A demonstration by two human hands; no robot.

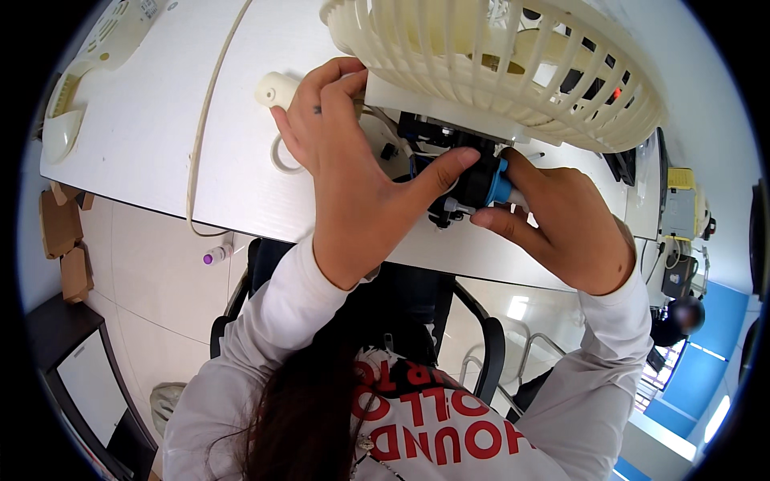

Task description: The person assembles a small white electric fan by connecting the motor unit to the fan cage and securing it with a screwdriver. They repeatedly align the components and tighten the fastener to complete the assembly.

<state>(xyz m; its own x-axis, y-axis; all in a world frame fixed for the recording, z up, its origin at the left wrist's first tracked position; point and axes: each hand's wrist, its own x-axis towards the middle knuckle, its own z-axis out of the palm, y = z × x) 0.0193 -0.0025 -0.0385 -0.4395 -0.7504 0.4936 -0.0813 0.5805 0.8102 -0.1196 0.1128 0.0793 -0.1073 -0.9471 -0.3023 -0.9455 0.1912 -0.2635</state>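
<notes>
A fan with a cream slatted guard lies on the white table, its back side toward me. From its pale base plate sticks out a black motor unit with a bright blue part and loose wires. My left hand spans the fan's left side, fingertips at the guard's edge and thumb pressed on top of the black unit. Around the blue part and the unit's right side, my right hand is closed, thumb at a small grey metal piece. Its other fingertips are partly hidden.
A cream plastic cylinder and a white ring lie left of my left hand. A beige cable crosses the table and hangs over its front edge. Cream plastic housings stand at the far left; a chair is below.
</notes>
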